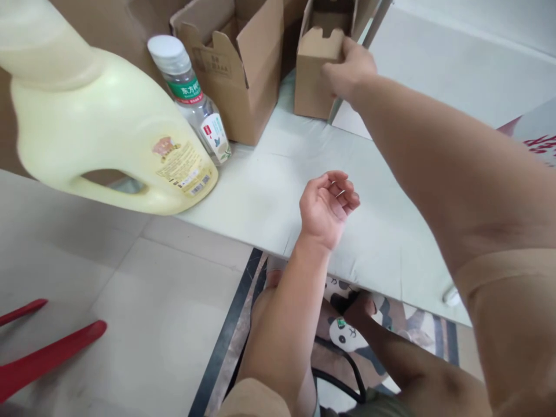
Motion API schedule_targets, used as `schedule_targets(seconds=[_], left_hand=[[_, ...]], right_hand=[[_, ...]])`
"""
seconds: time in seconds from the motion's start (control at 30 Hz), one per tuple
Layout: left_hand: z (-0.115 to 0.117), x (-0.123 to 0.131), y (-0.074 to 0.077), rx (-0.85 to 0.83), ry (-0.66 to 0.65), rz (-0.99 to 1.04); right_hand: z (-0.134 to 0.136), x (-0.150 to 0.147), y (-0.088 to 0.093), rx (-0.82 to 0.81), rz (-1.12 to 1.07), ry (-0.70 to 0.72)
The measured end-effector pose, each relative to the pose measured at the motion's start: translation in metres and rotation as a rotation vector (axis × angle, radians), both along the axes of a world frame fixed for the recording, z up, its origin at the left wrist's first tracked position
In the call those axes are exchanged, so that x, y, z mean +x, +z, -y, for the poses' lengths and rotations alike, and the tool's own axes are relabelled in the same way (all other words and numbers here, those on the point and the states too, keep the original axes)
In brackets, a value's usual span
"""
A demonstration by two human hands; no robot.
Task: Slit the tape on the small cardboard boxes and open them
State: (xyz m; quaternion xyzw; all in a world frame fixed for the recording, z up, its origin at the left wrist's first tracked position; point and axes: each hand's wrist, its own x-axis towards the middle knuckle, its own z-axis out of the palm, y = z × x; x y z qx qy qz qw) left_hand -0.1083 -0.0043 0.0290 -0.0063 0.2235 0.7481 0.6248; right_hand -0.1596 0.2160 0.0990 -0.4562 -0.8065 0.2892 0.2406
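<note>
My right hand (350, 72) reaches to the far side of the white table (278, 202) and grips the front wall of a small open cardboard box (313, 75). My left hand (328, 205) rests near the table's middle, palm up, fingers loosely curled, with nothing in it. A second, larger open cardboard box (237, 63) stands to the left of the small one.
A big pale-yellow jug with a handle (104, 127) lies at the table's left edge, close to the camera. A clear bottle with a white cap and green label (193, 98) lies beside it. Red chair legs (43, 353) show on the tiled floor at lower left.
</note>
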Motion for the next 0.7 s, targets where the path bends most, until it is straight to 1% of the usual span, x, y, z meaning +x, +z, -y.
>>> schedule_targets(seconds=[0.03, 0.1, 0.17, 0.23, 0.3, 0.33, 0.37, 0.4, 0.43, 0.47, 0.5, 0.57, 0.6, 0.63, 0.67, 0.7], left_hand=[[0.000, 0.000, 0.000, 0.017, 0.030, -0.027], [0.001, 0.002, 0.000, 0.045, 0.150, -0.112], [0.001, 0.006, -0.001, 0.023, 0.348, -0.280], [0.004, 0.010, -0.004, -0.089, 0.619, -0.536], [0.007, 0.013, -0.008, -0.248, 0.884, -0.792], [0.009, 0.014, -0.010, -0.302, 0.974, -0.893], [0.010, 0.015, -0.012, -0.308, 1.014, -0.974], [0.011, 0.017, -0.014, -0.256, 0.995, -1.037], [0.011, 0.020, -0.014, -0.151, 0.926, -1.089], [0.011, 0.023, -0.013, -0.008, 0.811, -1.132], [0.010, 0.028, -0.012, 0.150, 0.659, -1.164], [0.008, 0.041, -0.006, 0.431, 0.308, -1.201], [0.007, 0.048, -0.004, 0.527, 0.153, -1.210], [0.006, 0.055, -0.001, 0.590, 0.030, -1.216], [0.005, 0.061, 0.000, 0.619, -0.058, -1.221], [0.003, 0.065, 0.001, 0.618, -0.109, -1.227]], right_hand=[[0.002, 0.003, -0.003, 0.038, -0.024, 0.012], [0.012, 0.020, -0.009, 0.197, 0.010, 0.024], [0.030, 0.053, -0.017, 0.286, 0.005, 0.041], [0.057, 0.105, -0.028, 0.299, -0.075, 0.082], [0.094, 0.172, -0.039, 0.332, -0.151, 0.102], [0.115, 0.208, -0.045, 0.393, -0.180, 0.067], [0.137, 0.244, -0.051, 0.464, -0.217, -0.022], [0.158, 0.278, -0.056, 0.510, -0.265, -0.146], [0.177, 0.307, -0.062, 0.531, -0.294, -0.271], [0.195, 0.331, -0.068, 0.547, -0.315, -0.390], [0.211, 0.350, -0.075, 0.474, -0.346, -0.458], [0.233, 0.372, -0.088, 0.274, -0.508, -0.546], [0.239, 0.378, -0.094, 0.184, -0.603, -0.567], [0.243, 0.381, -0.099, 0.127, -0.689, -0.588], [0.244, 0.383, -0.103, 0.100, -0.748, -0.611], [0.244, 0.385, -0.105, 0.097, -0.773, -0.625]])
